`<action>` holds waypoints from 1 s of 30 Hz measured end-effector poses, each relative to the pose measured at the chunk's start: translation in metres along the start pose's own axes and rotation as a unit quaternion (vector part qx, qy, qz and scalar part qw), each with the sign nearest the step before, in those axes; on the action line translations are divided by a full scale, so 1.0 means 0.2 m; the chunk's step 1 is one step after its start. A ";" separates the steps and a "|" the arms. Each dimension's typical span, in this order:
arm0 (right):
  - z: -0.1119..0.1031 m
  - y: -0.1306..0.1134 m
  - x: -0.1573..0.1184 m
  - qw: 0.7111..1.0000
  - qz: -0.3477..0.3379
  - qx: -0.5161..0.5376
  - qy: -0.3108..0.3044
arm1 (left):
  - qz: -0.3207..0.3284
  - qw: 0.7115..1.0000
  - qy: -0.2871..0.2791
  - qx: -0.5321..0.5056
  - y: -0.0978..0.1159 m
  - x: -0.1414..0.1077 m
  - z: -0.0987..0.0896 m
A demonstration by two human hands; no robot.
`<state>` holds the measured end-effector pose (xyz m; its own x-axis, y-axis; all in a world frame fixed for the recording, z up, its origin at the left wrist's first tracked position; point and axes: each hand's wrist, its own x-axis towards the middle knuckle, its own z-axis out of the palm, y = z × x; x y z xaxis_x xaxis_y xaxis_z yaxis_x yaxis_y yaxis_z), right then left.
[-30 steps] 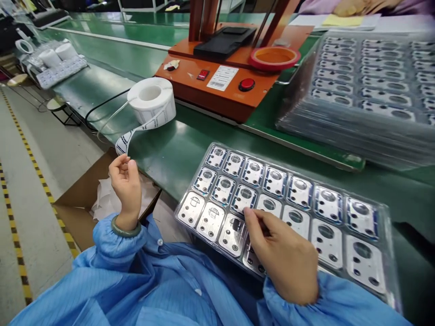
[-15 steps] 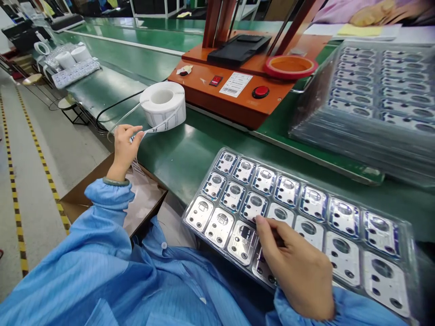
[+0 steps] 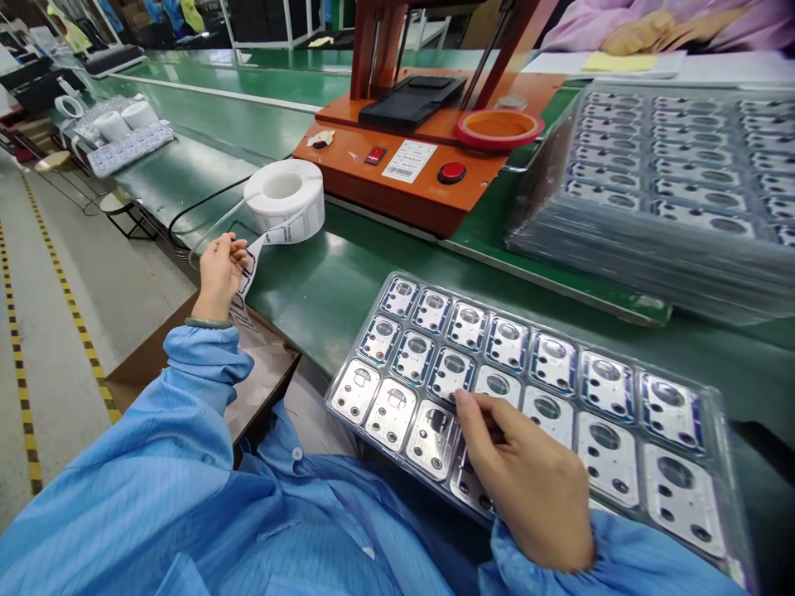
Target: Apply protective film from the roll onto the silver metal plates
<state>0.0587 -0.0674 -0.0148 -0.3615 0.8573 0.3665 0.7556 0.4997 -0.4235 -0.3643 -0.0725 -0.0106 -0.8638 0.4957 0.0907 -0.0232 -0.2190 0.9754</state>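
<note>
My left hand (image 3: 224, 263) is closed at the left of the bench, its fingers curled and the fingertips pinched on what looks like a thin, dark-edged label (image 3: 237, 226). Beside those fingers, a printed label strip (image 3: 247, 277) runs from the white label roll (image 3: 284, 199) down towards a cardboard box. My right hand (image 3: 522, 472) rests over the clear plastic tray (image 3: 388, 285), thumb and forefinger pinched at the lower edge of a metal plate (image 3: 452, 374). Whatever lies between these fingertips is hidden. Rows of silvery plates with round windows fill the tray pockets.
An orange press (image 3: 373, 186) stands behind, with a red tape ring (image 3: 500, 128) on it. Stacked filled trays (image 3: 621, 223) are at right. The open cardboard box (image 3: 273, 372) sits below the bench edge. Another person's hands (image 3: 646, 33) rest at the far right.
My left hand has drawn slightly left and down, its fingers curling more. The label strip has twisted, showing its printed face beside the hand. My right hand keeps its place on the tray; the view shifted.
</note>
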 end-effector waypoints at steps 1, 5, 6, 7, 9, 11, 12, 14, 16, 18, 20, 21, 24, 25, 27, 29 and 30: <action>0.00 0.00 0.00 1.000 0.001 0.001 0.000 | -0.002 1.000 0.016 -0.021 0.00 0.00 0.00; -0.01 0.00 0.00 1.000 -0.004 0.007 0.004 | 0.018 0.995 0.039 -0.095 0.03 -0.04 0.01; -0.01 0.00 -0.01 1.000 -0.006 0.009 0.006 | 0.029 0.992 0.029 -0.116 0.04 -0.07 0.02; -0.01 -0.01 -0.01 1.000 -0.009 0.009 0.009 | 0.039 0.990 0.012 -0.134 0.04 -0.10 0.03; -0.01 -0.01 -0.01 1.000 -0.011 0.011 0.012 | 0.064 0.988 -0.023 -0.140 0.05 -0.19 0.05; -0.01 -0.01 -0.01 1.000 -0.012 0.015 0.016 | 0.088 0.989 -0.051 -0.111 0.06 -0.29 0.09; -0.01 -0.01 -0.01 1.000 -0.012 0.018 0.018 | 0.097 0.989 -0.066 -0.091 0.06 -0.34 0.10; -0.01 -0.02 -0.01 0.999 -0.014 0.027 0.023 | 0.104 0.988 -0.095 -0.062 0.07 -0.44 0.14; -0.02 -0.02 -0.01 0.999 -0.014 0.041 0.021 | 0.094 0.987 -0.122 -0.041 0.07 -0.54 0.19; -0.02 -0.03 -0.02 0.998 -0.010 0.061 0.018 | 0.077 0.988 -0.135 -0.026 0.08 -0.63 0.23; -0.03 -0.04 -0.02 0.996 -0.006 0.086 0.018 | 0.049 0.987 -0.148 -0.028 0.09 -0.72 0.27; -0.03 -0.04 -0.02 0.995 -0.006 0.097 0.022 | 0.031 0.986 -0.158 -0.034 0.09 -0.77 0.30; -0.06 -0.06 -0.03 0.990 -0.006 0.133 0.040 | -0.036 0.976 -0.205 -0.060 0.10 -0.91 0.36; -0.07 -0.06 -0.03 0.988 0.000 0.150 0.043 | -0.062 0.971 -0.221 -0.066 0.11 -0.96 0.38; -0.09 -0.07 -0.03 0.979 0.026 0.198 0.034 | -0.112 0.960 -0.248 -0.071 0.12 -1.05 0.42; -0.12 -0.08 -0.04 0.963 0.060 0.263 0.013 | -0.145 0.951 -0.265 -0.066 0.14 -1.12 0.45; -0.12 -0.08 -0.04 0.952 0.077 0.298 0.000 | -0.156 0.948 -0.272 -0.062 0.15 -1.15 0.46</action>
<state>0.0627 -0.0857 0.0097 -0.2712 0.9259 0.2631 0.3561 0.3504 -0.8662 -0.1195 -0.1161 0.0160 -0.4190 0.9049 -0.0750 -0.3234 -0.0715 0.9435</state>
